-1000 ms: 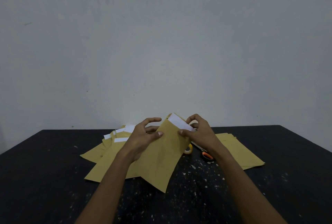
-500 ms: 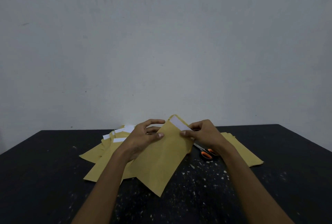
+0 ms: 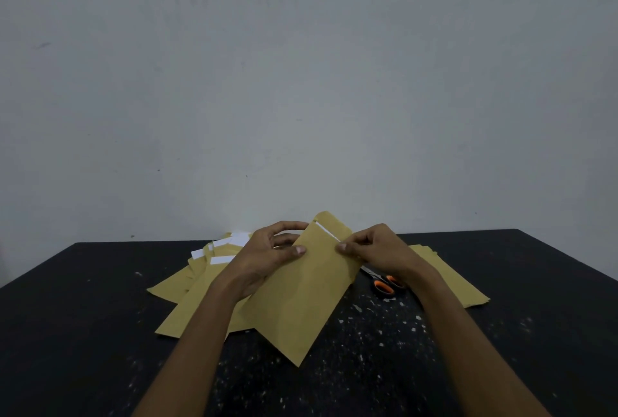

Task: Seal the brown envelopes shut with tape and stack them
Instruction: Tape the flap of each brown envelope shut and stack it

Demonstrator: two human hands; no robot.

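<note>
Above the black worktop (image 3: 100, 316), tilted up toward me with its lower corner hanging near the surface, is the brown envelope (image 3: 301, 303) I am sealing. My left hand (image 3: 264, 259) grips its upper left edge, thumb pressed flat on the front and fingers curled round behind. My right hand (image 3: 378, 249) pinches the envelope's right edge just where the folded flap meets the body, thumb and forefinger closed tight at the end of a thin white strip (image 3: 326, 232) showing along the fold; whether that strip is tape or a liner I cannot tell. I judge this to be the closing step: the flap looks nearly down but not yet pressed along its whole length. Next I should run a firm press across the flap so no gap lifts, then lay the envelope on a pile. Unsealed envelopes (image 3: 187, 286) with white strips showing lie fanned at my left, a flatter stack (image 3: 451, 282) sits at my right, and orange-handled scissors (image 3: 384, 284) rest beneath my right wrist. No tape roll is visible.
</note>
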